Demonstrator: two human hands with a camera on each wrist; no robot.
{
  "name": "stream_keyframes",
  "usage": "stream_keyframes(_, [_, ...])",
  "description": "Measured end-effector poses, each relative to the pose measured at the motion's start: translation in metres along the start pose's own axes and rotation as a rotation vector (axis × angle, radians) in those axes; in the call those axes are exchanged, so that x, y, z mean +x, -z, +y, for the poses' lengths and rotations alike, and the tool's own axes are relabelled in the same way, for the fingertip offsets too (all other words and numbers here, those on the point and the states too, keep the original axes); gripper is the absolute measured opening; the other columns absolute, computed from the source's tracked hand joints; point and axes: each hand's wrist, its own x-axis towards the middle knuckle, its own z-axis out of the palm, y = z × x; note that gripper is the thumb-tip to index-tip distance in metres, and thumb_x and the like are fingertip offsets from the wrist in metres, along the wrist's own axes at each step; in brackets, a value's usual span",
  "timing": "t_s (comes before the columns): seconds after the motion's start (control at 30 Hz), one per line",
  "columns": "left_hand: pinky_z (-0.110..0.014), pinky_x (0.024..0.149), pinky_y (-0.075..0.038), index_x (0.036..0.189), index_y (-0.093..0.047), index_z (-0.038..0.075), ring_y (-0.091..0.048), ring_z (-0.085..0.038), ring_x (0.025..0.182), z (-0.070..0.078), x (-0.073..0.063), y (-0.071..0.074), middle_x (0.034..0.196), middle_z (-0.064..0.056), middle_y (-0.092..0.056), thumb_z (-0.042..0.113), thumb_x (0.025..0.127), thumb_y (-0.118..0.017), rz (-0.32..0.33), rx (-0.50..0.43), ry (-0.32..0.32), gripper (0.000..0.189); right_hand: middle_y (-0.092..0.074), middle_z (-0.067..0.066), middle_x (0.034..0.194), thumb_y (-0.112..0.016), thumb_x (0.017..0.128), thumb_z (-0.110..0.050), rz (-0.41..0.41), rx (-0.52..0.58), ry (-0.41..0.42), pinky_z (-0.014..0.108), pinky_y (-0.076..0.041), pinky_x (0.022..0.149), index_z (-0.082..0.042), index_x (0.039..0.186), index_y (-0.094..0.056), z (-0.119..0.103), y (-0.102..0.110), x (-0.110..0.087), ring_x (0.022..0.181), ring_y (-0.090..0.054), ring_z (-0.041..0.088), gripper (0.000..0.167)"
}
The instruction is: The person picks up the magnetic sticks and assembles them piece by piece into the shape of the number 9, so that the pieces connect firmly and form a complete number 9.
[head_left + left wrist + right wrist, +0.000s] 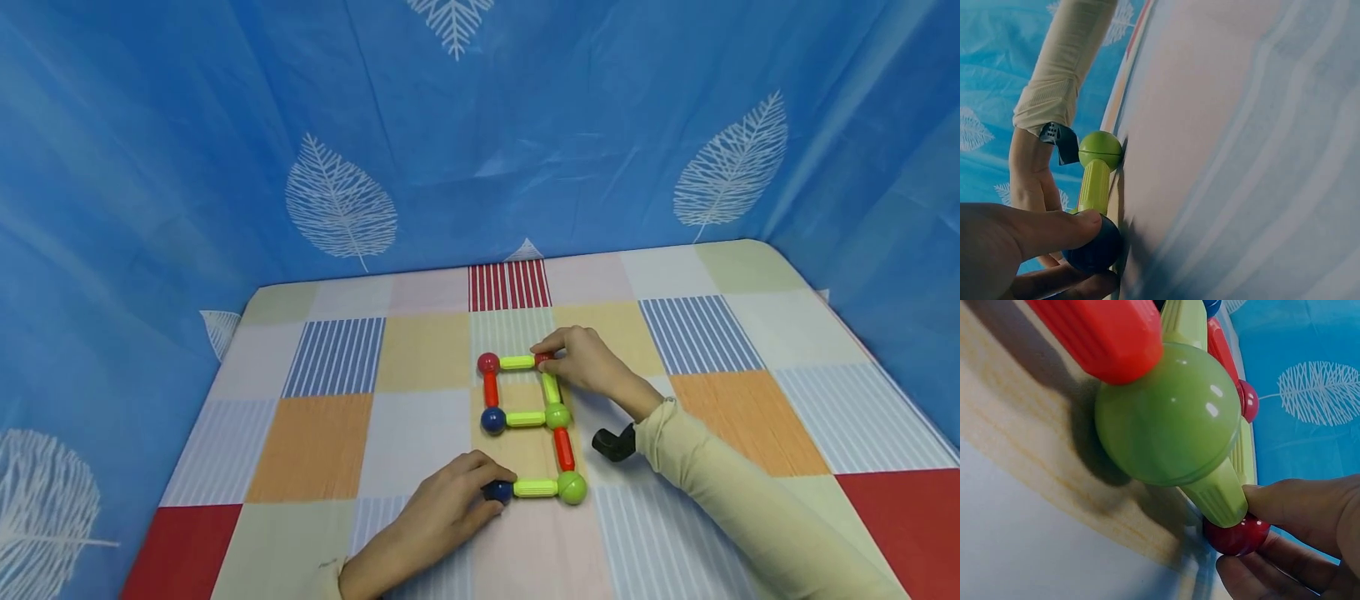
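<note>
A flat figure of toy rods and balls lies on the patchwork cloth. At its near left corner my left hand point(452, 497) pinches a dark blue ball point(1099, 245) between thumb and fingers. A yellow-green rod point(536, 488) joins that ball to a green ball point(572, 487). At the far right corner my right hand point(588, 360) grips a red ball point(1237, 535) with thumb and fingertips. Two red rods, one of them a side rod point(564, 450), and several yellow-green rods link the other balls, among them a middle green ball point(1169, 415) and a second blue ball point(492, 420).
A black curved strap end point(613, 445) sticks out under the right sleeve point(712, 467), beside the figure. The patchwork cloth point(307, 442) covers the table. Blue curtains point(525, 125) with white leaf prints hang behind it and at both sides.
</note>
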Motion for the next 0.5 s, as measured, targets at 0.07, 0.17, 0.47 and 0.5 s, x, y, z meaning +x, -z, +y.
stream_keyframes(0.07, [-0.024,0.078,-0.050,0.119,-0.068,0.022,-0.055,-0.003,0.101,0.001,0.002,0.002,0.112,0.009,-0.060,0.017,0.089,-0.074,0.003,0.013,-0.005,0.031,-0.068,0.015,0.117,-0.069,0.090,-0.005,0.012,0.006,0.008,0.049,-0.047,0.095,-0.002,0.114,-0.073,-0.001,0.002,0.000,0.117,-0.058,0.034,0.025])
stream_keyframes(0.17, [-0.025,0.078,-0.050,0.120,-0.067,0.021,-0.055,-0.004,0.101,0.000,0.006,0.005,0.113,0.008,-0.060,0.018,0.090,-0.073,0.005,0.018,-0.015,0.031,-0.068,0.014,0.117,-0.069,0.090,-0.006,0.034,0.005,0.004,0.048,-0.047,0.095,-0.003,0.115,-0.073,-0.002,0.006,0.002,0.116,-0.059,0.033,0.025])
stream_keyframes(0.47, [-0.027,0.078,-0.051,0.127,-0.063,0.017,-0.057,-0.006,0.099,-0.009,0.012,0.021,0.115,0.003,-0.062,0.025,0.090,-0.073,-0.033,0.021,-0.010,0.040,-0.068,0.014,0.117,-0.067,0.091,-0.006,0.039,0.017,0.011,0.046,-0.049,0.093,-0.003,0.116,-0.072,-0.005,-0.002,0.020,0.114,-0.060,0.032,0.025])
stream_keyframes(0.5, [-0.029,0.079,-0.051,0.129,-0.062,0.016,-0.057,-0.008,0.100,-0.010,0.012,0.024,0.116,0.001,-0.062,0.026,0.090,-0.073,-0.038,0.024,0.004,0.042,-0.068,0.014,0.116,-0.067,0.092,-0.007,0.035,0.024,0.015,0.045,-0.050,0.092,-0.003,0.116,-0.072,-0.004,-0.004,0.021,0.112,-0.061,0.031,0.025])
